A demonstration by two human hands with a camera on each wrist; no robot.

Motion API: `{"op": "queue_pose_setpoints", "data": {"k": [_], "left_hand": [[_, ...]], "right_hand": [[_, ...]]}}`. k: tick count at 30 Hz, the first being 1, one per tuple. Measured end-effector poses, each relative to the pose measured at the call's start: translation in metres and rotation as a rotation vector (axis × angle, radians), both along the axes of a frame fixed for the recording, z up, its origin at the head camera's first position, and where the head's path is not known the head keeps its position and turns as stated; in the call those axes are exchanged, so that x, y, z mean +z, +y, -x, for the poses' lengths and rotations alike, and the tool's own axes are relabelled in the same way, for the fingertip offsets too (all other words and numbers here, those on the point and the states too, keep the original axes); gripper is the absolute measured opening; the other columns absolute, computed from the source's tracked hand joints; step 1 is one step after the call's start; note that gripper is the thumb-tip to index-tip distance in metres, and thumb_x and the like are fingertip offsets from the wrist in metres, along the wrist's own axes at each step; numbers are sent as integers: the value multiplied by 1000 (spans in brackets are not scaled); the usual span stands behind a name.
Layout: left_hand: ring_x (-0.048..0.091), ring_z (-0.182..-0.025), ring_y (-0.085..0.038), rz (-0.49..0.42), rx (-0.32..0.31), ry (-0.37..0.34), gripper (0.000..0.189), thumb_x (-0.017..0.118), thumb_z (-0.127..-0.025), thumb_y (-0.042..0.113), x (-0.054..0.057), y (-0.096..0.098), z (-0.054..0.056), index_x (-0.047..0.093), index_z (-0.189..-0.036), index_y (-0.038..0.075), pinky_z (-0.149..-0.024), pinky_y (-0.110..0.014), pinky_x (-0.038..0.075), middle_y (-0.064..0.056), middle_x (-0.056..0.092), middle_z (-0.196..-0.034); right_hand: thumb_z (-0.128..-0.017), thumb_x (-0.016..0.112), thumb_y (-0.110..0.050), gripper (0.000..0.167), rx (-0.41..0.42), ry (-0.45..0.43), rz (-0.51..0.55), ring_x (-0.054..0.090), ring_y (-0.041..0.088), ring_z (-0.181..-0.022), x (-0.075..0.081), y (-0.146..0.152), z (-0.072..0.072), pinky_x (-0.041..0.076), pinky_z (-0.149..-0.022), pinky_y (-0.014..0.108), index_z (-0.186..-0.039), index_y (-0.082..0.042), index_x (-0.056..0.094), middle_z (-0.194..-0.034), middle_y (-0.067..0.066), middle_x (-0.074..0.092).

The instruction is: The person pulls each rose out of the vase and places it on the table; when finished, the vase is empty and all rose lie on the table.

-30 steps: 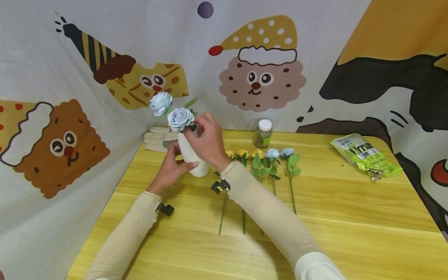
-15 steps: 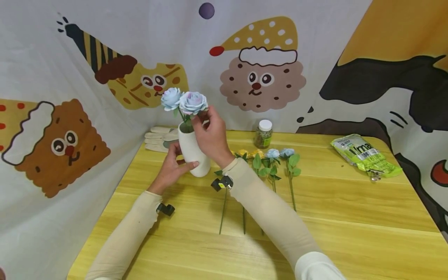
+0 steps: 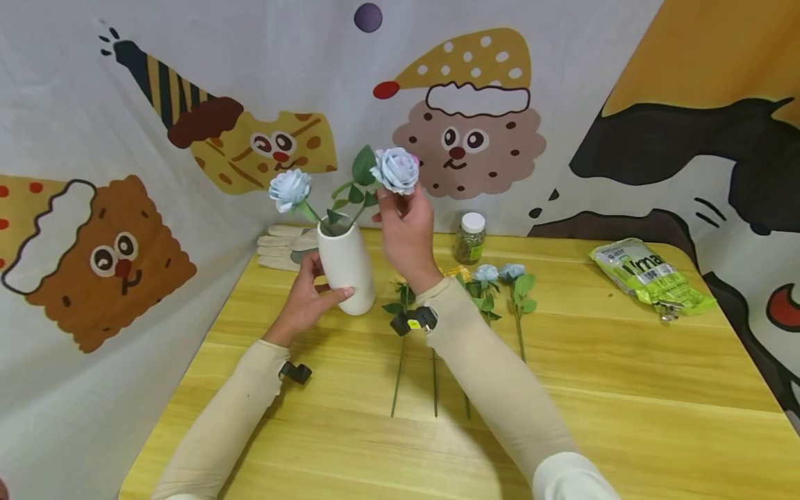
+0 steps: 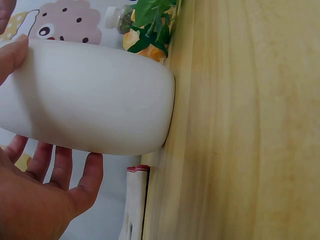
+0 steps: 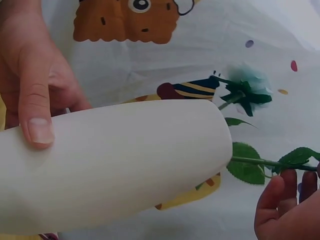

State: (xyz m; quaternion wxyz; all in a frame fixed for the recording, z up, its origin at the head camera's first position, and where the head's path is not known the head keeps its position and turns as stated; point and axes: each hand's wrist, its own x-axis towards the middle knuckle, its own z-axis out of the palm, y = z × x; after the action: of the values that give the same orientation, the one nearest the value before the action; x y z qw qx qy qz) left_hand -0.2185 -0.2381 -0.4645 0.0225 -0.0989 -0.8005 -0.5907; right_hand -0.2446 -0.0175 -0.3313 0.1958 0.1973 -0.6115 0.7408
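A white vase (image 3: 347, 267) stands upright on the wooden table, two light blue artificial roses in its mouth. My left hand (image 3: 305, 305) grips the vase low on its left side, thumb in front; in the left wrist view its fingers (image 4: 92, 175) touch the white wall. One rose (image 3: 290, 190) leans left out of the mouth. The other rose (image 3: 396, 171) leans right, and my right hand (image 3: 409, 232) pinches its stem just under the bloom. In the right wrist view the green stem (image 5: 255, 161) runs from the vase mouth to my fingertips.
Several yellow and blue roses (image 3: 486, 273) lie in a row right of the vase, stems toward me. Behind them stands a jar (image 3: 471, 239) with a white lid. Gloves (image 3: 281, 248) lie behind the vase, and a green packet (image 3: 650, 276) lies far right. A printed cloth hangs behind.
My right hand has moved right from above the vase mouth, carrying the bloom with it, so that rose now leans right. The other rose leans left. My left hand has stayed on the vase.
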Motion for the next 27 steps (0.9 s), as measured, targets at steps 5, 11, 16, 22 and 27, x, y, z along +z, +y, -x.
{"op": "queue_pose_setpoints", "data": {"k": [5, 11, 16, 22, 27], "left_hand": [[52, -128, -30, -2, -2, -3, 78, 87, -87, 20, 2, 0, -1, 35, -144, 11, -107, -57, 51, -15, 49, -141], [51, -127, -28, 4, -7, 4, 76, 86, -88, 19, 1, -1, -1, 35, -145, 11, -107, -56, 51, -15, 49, -141], [51, -127, -27, -6, -10, 5, 75, 86, -88, 19, 0, -1, -1, 36, -144, 11, -108, -55, 51, -14, 49, -140], [51, -127, -27, -13, -12, -1, 76, 86, -88, 18, 1, 0, -1, 36, -143, 10, -108, -52, 52, -15, 49, -140], [51, -127, -27, -7, -9, -2, 75, 86, -88, 19, 0, -1, -1, 36, -144, 11, -108, -53, 52, -15, 49, -140]], "right_hand": [[-109, 54, -5, 37, 1, 10, 51, 62, 22, -83, 2, 2, 0, 59, -72, 29, -144, 7, 50, -120, 19, 63], [-108, 53, -4, 33, -12, 20, 119, 55, 11, -70, 13, 2, 4, 52, -64, 25, -140, 6, 50, -103, 6, 62], [-107, 55, 0, 30, -48, 43, 223, 57, 14, -73, 22, 11, 8, 52, -66, 25, -137, 6, 52, -102, 0, 65], [-103, 61, 4, 22, -58, 78, 385, 62, 16, -80, 32, 29, 11, 54, -69, 24, -124, -1, 59, -103, 3, 69], [-100, 59, 13, 18, 17, 43, 622, 64, 13, -79, 42, 48, 12, 53, -66, 23, -111, -1, 64, -97, 6, 71]]}}
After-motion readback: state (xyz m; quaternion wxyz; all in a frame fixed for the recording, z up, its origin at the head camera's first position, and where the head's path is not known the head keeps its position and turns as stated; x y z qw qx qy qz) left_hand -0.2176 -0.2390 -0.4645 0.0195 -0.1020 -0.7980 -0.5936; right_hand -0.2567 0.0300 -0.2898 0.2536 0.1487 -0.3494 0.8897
